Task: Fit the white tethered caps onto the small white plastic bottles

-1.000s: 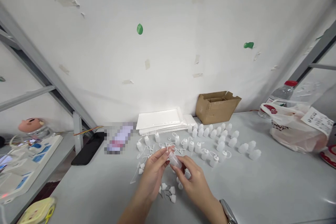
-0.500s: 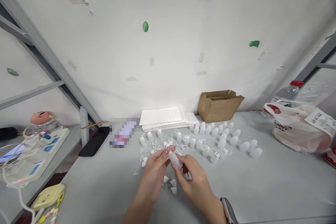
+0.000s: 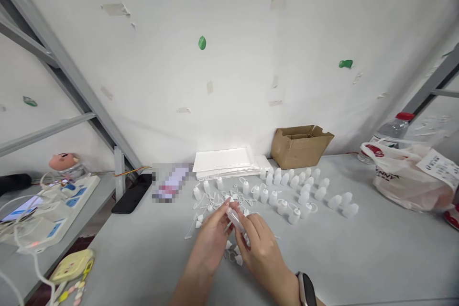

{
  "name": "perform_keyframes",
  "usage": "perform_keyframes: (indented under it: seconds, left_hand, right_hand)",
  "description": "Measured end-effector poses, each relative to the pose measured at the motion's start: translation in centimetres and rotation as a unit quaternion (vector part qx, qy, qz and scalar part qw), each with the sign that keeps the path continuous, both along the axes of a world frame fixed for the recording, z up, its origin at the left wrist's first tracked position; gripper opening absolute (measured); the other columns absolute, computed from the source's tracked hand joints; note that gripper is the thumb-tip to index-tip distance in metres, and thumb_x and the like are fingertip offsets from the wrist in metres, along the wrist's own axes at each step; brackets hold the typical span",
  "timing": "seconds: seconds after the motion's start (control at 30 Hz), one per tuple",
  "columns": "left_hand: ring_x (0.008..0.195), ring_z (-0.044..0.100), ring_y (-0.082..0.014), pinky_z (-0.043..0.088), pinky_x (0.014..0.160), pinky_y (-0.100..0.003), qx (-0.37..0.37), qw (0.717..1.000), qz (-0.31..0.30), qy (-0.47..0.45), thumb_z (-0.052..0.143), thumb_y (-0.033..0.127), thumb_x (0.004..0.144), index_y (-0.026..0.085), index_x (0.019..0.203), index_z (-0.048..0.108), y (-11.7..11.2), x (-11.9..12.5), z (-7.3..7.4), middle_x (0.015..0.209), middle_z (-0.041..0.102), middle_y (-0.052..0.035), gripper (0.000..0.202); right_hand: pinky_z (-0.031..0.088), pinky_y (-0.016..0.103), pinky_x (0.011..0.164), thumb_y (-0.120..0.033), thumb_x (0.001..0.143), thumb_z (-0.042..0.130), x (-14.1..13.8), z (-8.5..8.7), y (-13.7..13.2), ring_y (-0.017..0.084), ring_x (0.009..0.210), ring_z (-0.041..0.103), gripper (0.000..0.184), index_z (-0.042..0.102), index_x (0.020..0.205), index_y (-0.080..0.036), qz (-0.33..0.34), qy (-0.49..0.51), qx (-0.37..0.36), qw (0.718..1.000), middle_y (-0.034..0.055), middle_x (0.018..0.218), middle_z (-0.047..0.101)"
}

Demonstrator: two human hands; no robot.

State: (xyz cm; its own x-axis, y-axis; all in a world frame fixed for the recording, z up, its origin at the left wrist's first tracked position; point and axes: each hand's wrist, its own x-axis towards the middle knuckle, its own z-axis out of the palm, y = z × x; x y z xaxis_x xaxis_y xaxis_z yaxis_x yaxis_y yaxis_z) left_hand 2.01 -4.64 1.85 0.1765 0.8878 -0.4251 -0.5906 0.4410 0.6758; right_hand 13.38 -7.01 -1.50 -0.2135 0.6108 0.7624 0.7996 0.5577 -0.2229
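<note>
A small translucent squeeze bottle point(image 3: 235, 219) is held tilted between both hands in front of me. My left hand point(image 3: 212, 229) pinches it around the neck, where a white piece partly shows. The fingers of my right hand point(image 3: 258, 239) are closed around the bottle's body. White caps with tethers point(image 3: 238, 259) lie below the hands, partly covered by them. Just beyond my fingers is a loose heap of more white caps and strings point(image 3: 211, 197). Several capped bottles point(image 3: 282, 206) stand around the heap. Bottles with no tethered caps point(image 3: 304, 196) stand in rows to the right.
Flat white boards point(image 3: 222, 161) are stacked against the wall, beside an open cardboard box point(image 3: 301, 148). A plastic bag point(image 3: 401, 177) and a red-capped water bottle point(image 3: 394, 129) stand at right. On the left are a black phone point(image 3: 132, 194), a blurred-out item point(image 3: 171, 182) and a power strip point(image 3: 59, 220).
My right hand has moved slightly left and down, its fingers shifting along the bottle. The bottle is still between both hands. The whole view has shifted a little.
</note>
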Motion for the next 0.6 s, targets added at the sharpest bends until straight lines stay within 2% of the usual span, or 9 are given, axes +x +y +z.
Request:
perform_keyframes:
  seconds: [0.1, 0.17, 0.3, 0.47, 0.53, 0.6]
  left_hand:
    - [0.108, 0.051, -0.0210, 0.039, 0.087, -0.029, 0.033, 0.999, 0.020, 0.017, 0.065, 0.032, 0.071, 0.018, 0.085, 0.069, -0.4, 0.5, -0.3, 0.104, 0.065, -0.0071, 0.021]
    - [0.108, 0.052, -0.0210, 0.039, 0.087, -0.027, 0.041, 0.998, 0.029, 0.025, 0.066, 0.033, 0.070, 0.017, 0.087, 0.069, -0.6, 0.9, -0.7, 0.103, 0.066, -0.0071, 0.024]
    - [0.104, 0.055, -0.0197, 0.041, 0.085, -0.025, 0.000, 0.999, 0.045, 0.019, 0.067, 0.027, 0.068, 0.016, 0.085, 0.070, -0.8, 1.6, -1.2, 0.096, 0.069, -0.0065, 0.020]
    - [0.105, 0.055, -0.0184, 0.043, 0.084, -0.025, -0.060, 0.997, 0.049, -0.022, 0.060, 0.020, 0.073, 0.017, 0.083, 0.068, -0.8, 1.7, -0.9, 0.102, 0.066, -0.0065, 0.014]
    - [0.103, 0.056, -0.0187, 0.044, 0.080, -0.026, -0.059, 0.997, 0.039, -0.036, 0.060, 0.021, 0.073, 0.017, 0.084, 0.067, -0.9, 1.6, -0.9, 0.106, 0.065, -0.0062, 0.014]
    - [0.099, 0.057, -0.0188, 0.045, 0.077, -0.027, -0.050, 0.997, 0.035, -0.051, 0.061, 0.020, 0.072, 0.018, 0.083, 0.067, -0.9, 1.5, -0.9, 0.106, 0.065, -0.0060, 0.013]
  right_hand:
    - [0.044, 0.029, 0.051, -0.008, 0.084, 0.042, -0.1, 0.0, -0.1, 0.017, 0.061, 0.047, 0.024, 0.051, 0.106, -0.009, -0.004, 0.019, 0.006, 1.000, 0.0057, 0.067, 0.053]
    - [0.045, 0.029, 0.052, -0.009, 0.085, 0.042, -0.2, -0.2, -0.3, 0.018, 0.063, 0.048, 0.022, 0.051, 0.105, -0.008, -0.014, 0.035, 0.011, 0.999, 0.0069, 0.069, 0.054]
    - [0.046, 0.030, 0.052, -0.009, 0.085, 0.041, -0.7, -1.0, -0.4, 0.018, 0.063, 0.049, 0.021, 0.052, 0.102, -0.007, -0.042, 0.040, 0.022, 0.998, 0.0080, 0.068, 0.054]
    - [0.046, 0.030, 0.053, -0.011, 0.085, 0.041, -1.0, -1.9, -0.3, 0.018, 0.062, 0.051, 0.019, 0.057, 0.095, -0.011, -0.044, 0.062, 0.042, 0.996, 0.0078, 0.066, 0.057]
    - [0.045, 0.029, 0.053, -0.015, 0.085, 0.042, -0.9, -1.7, -0.3, 0.017, 0.060, 0.051, 0.018, 0.059, 0.091, -0.013, -0.017, 0.120, -0.007, 0.993, 0.0069, 0.066, 0.058]
    - [0.043, 0.026, 0.050, -0.022, 0.084, 0.047, -0.7, -1.2, -0.1, 0.015, 0.055, 0.050, 0.017, 0.062, 0.082, -0.014, 0.014, 0.211, -0.129, 0.969, 0.0044, 0.062, 0.057]
